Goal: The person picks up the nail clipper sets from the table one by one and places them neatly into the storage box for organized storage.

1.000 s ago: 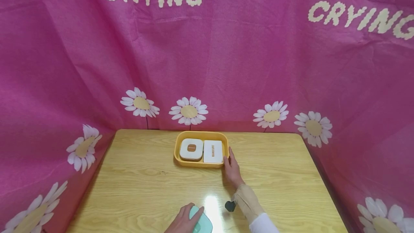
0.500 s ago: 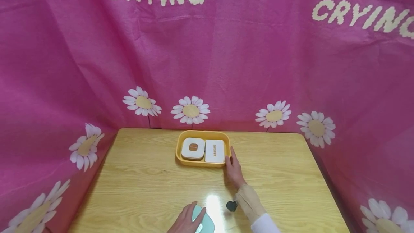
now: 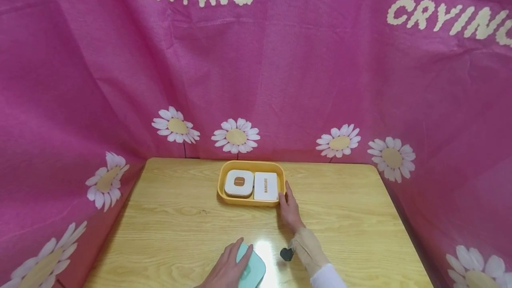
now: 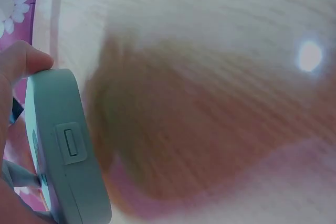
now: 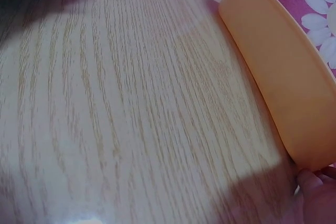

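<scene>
My left hand point(image 3: 230, 263) grips a mint-green case point(image 3: 254, 270) with rounded corners near the front of the table. In the left wrist view, the case point(image 4: 68, 145) stands on edge in the picture, its small latch showing, and a soft shadow lies apart from it. My right hand point(image 3: 290, 211) rests against the right end of a yellow tray point(image 3: 236, 201), thumb at the front corner and fingers straight along the side. Inside that tray sit a white rounded box point(image 3: 232, 188) with a brown label and a white box point(image 3: 262, 194) marked MANICURE.
A small black object point(image 3: 286, 254) is at the right forearm, apparently the wrist camera. The wooden table point(image 3: 172, 230) is bounded at the back and sides by a pink curtain point(image 3: 288, 79) with daisies. Light glares off the tabletop near the case.
Between the last two frames my left hand and the mint-green case have moved slightly up the picture, and the case has tilted. The right hand and the yellow tray hold their place.
</scene>
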A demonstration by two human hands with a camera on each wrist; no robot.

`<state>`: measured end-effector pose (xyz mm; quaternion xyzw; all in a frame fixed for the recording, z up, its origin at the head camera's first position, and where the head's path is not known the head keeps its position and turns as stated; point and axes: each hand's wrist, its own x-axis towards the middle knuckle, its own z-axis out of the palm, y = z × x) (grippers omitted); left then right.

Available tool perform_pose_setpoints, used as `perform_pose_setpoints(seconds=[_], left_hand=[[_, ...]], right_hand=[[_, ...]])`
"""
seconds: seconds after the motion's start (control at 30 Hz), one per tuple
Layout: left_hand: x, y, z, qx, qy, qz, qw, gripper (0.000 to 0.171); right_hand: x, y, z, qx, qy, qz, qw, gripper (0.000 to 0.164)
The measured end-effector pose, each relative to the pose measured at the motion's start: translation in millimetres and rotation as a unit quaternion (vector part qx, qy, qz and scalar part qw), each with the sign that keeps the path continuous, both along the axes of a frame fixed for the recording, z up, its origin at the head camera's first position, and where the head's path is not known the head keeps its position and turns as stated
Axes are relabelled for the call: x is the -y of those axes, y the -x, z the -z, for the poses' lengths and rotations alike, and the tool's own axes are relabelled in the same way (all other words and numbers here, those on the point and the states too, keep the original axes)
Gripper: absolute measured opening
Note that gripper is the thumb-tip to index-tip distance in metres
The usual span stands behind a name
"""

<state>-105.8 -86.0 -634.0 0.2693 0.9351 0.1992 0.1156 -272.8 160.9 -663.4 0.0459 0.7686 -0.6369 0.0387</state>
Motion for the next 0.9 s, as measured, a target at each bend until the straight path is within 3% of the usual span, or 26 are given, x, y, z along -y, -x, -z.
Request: perform_pose_setpoints(seconds=[0.3, 0.47, 0.63, 0.73, 0.9], left_hand=[[4, 11.1, -17.2, -0.024, -0.012, -0.011, 0.9996, 0.136], [4, 11.7, -20.9, -0.058, -0.026, -0.014, 0.9979, 0.131], [3, 13.5, -23.2, -0.057, -0.025, -0.019, 0.9979, 0.121], [3, 15.1, -23.1, -0.076, -0.029, -0.023, 0.9964, 0.118], [2, 18.4, -24.6, -0.103, -0.029, -0.046, 0.9932, 0.119]], right_hand=[[-1, 1.0, 1.4, -0.014, -0.024, 0.000, 1.000, 0.061], [-1, 0.8, -0.8, -0.006, -0.023, -0.002, 1.000, 0.062], [-1, 0.3, -2.1, -0.012, -0.028, -0.004, 1.000, 0.061], [-2, 0.0, -1.7, -0.012, -0.029, -0.004, 0.999, 0.061], [-3, -0.2, -0.3, -0.013, -0.029, -0.009, 0.999, 0.061]])
